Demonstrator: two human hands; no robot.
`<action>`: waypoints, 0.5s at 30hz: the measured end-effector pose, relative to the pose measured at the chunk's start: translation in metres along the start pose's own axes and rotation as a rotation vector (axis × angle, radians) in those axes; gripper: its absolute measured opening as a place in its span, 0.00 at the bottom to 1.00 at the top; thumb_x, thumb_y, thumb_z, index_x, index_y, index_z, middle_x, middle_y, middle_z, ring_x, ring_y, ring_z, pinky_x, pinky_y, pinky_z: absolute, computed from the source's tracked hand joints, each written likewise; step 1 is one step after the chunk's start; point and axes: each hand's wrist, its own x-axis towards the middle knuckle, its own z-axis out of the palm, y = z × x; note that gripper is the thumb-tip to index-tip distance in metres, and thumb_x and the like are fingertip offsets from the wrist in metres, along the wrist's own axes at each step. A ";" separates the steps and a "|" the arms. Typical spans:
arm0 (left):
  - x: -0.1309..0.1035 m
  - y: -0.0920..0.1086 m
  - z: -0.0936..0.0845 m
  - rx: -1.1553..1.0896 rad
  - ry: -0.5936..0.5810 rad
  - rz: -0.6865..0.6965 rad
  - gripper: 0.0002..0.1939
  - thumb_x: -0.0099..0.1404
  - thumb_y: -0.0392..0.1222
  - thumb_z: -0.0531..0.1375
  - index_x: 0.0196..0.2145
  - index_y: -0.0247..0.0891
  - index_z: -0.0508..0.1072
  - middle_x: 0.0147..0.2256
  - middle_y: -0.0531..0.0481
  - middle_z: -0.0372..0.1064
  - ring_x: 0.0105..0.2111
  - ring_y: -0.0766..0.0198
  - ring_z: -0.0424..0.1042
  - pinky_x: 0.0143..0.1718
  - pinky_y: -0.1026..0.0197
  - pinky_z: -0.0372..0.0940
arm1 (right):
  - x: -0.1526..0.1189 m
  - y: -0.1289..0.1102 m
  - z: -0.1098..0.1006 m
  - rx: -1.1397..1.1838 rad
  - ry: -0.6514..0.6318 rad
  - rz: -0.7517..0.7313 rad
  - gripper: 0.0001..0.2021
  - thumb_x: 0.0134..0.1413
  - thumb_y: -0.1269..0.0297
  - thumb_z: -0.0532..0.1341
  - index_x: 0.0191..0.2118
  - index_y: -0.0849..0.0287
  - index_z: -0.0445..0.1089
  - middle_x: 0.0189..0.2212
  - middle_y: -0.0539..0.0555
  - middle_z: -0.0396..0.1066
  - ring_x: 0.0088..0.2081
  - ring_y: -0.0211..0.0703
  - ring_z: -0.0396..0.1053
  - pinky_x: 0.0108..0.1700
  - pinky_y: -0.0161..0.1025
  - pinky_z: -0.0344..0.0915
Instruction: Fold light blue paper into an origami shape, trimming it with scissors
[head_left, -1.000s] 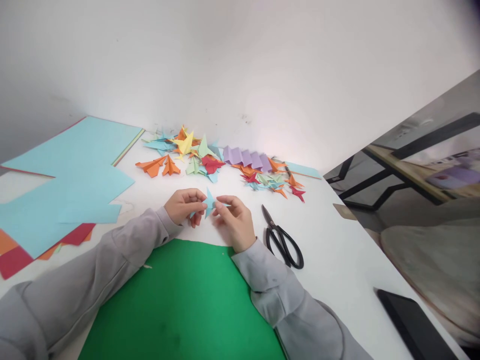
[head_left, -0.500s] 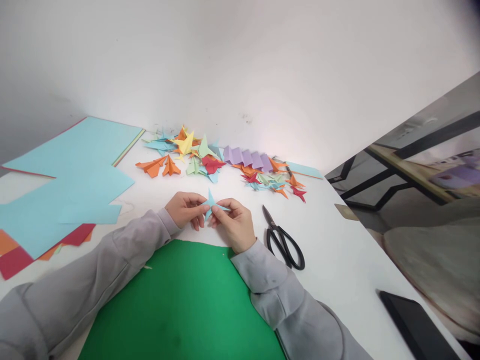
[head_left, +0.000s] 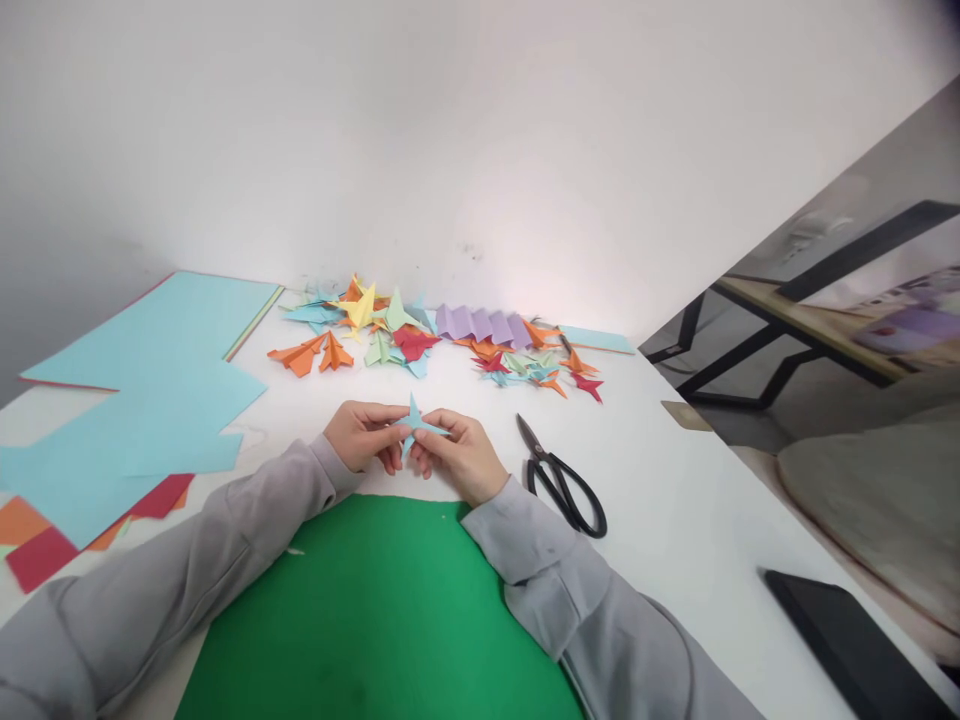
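Between my two hands is a light-blue folded paper plane (head_left: 414, 424), its pointed nose up and its wings spread to the sides. My left hand (head_left: 364, 436) pinches its left side between thumb and fingers. My right hand (head_left: 469, 452) grips the right side, thumb on top near the middle and fingers behind. Both hands are just beyond the far edge of a green sheet (head_left: 375, 610). Black-handled scissors (head_left: 559, 475) lie on the table, right of my right hand, with the blades pointing away.
Colourful folded paper planes (head_left: 360, 310) lie heaped along the wall, beside a purple zigzag-folded strip (head_left: 480, 326). Light-blue sheets (head_left: 157, 400) cover the left, over red and orange pieces (head_left: 41, 560). A black tablet-like device (head_left: 847, 640) lies at the right edge.
The view has tilted up a little, so the table's things sit lower in the picture. Both hands keep hold of the blue paper plane, with only slight finger movement.
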 end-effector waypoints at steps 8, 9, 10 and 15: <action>0.004 -0.001 -0.002 0.001 0.003 0.002 0.25 0.41 0.51 0.68 0.33 0.28 0.73 0.14 0.53 0.67 0.13 0.66 0.67 0.12 0.66 0.63 | -0.004 -0.001 0.001 -0.074 0.092 -0.108 0.10 0.41 0.61 0.66 0.27 0.61 0.66 0.16 0.46 0.68 0.14 0.31 0.62 0.15 0.29 0.58; 0.004 0.000 -0.002 0.007 -0.003 0.003 0.23 0.41 0.51 0.68 0.29 0.28 0.73 0.13 0.52 0.67 0.12 0.67 0.66 0.12 0.67 0.62 | -0.004 -0.001 0.001 -0.077 0.096 -0.116 0.10 0.41 0.61 0.66 0.27 0.61 0.66 0.16 0.46 0.68 0.14 0.31 0.62 0.16 0.29 0.59; 0.004 0.000 -0.002 0.014 -0.006 0.012 0.21 0.42 0.50 0.67 0.26 0.28 0.73 0.12 0.51 0.66 0.12 0.68 0.65 0.12 0.67 0.61 | -0.004 0.000 0.001 -0.081 0.091 -0.121 0.10 0.42 0.61 0.65 0.27 0.60 0.66 0.16 0.46 0.68 0.15 0.31 0.62 0.16 0.30 0.59; 0.002 -0.002 -0.002 0.047 0.052 0.075 0.16 0.42 0.47 0.68 0.22 0.30 0.72 0.10 0.55 0.62 0.09 0.72 0.59 0.09 0.69 0.55 | -0.005 0.000 0.003 -0.129 0.084 -0.113 0.10 0.42 0.61 0.65 0.28 0.60 0.65 0.17 0.46 0.68 0.16 0.32 0.63 0.20 0.31 0.62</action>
